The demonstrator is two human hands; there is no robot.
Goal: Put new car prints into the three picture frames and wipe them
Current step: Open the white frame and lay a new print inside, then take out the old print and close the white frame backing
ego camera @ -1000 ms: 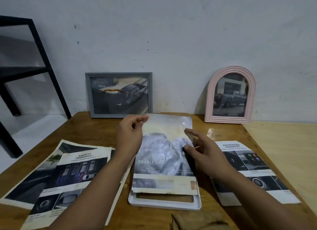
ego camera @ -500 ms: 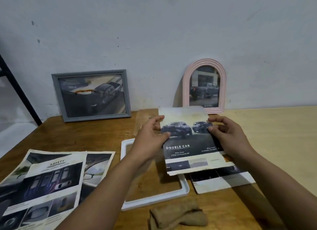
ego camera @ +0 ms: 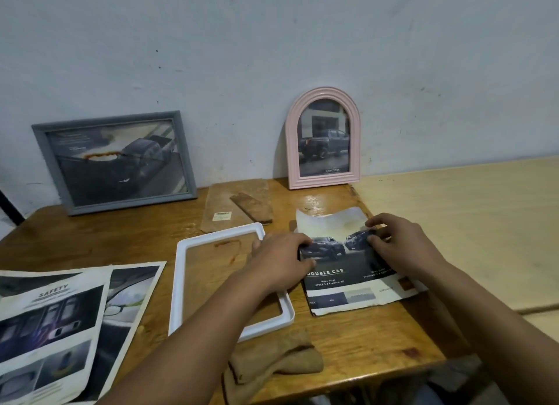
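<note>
Both hands pinching DOUBLE CAP print near surface's right edge? No: DOUBLE CAB print (ego camera: pixel 348 271).
Left hand (ego camera: pixel 279 261) and right hand (ego camera: pixel 402 247) pinch its sides; curled top may crease, or it slips off the surface (ego camera: pixel 121 238) edge.

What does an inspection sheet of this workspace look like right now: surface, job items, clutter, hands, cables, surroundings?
Surface: wooden table, glossy, with a paler tabletop adjoining on the right.
Job's things: white frame lies flat with no print in it; Double Cab print lies to its right; grey frame and pink arched frame lean on the wall, each holding a truck print; brown cloth at the near edge.
Clutter: Safety sheets at left; brown backing board behind the white frame.
Hands: left hand and right hand both pinch the Double Cab print at its edges.
Cables: nothing seen.
Surroundings: scuffed pale wall.
</note>
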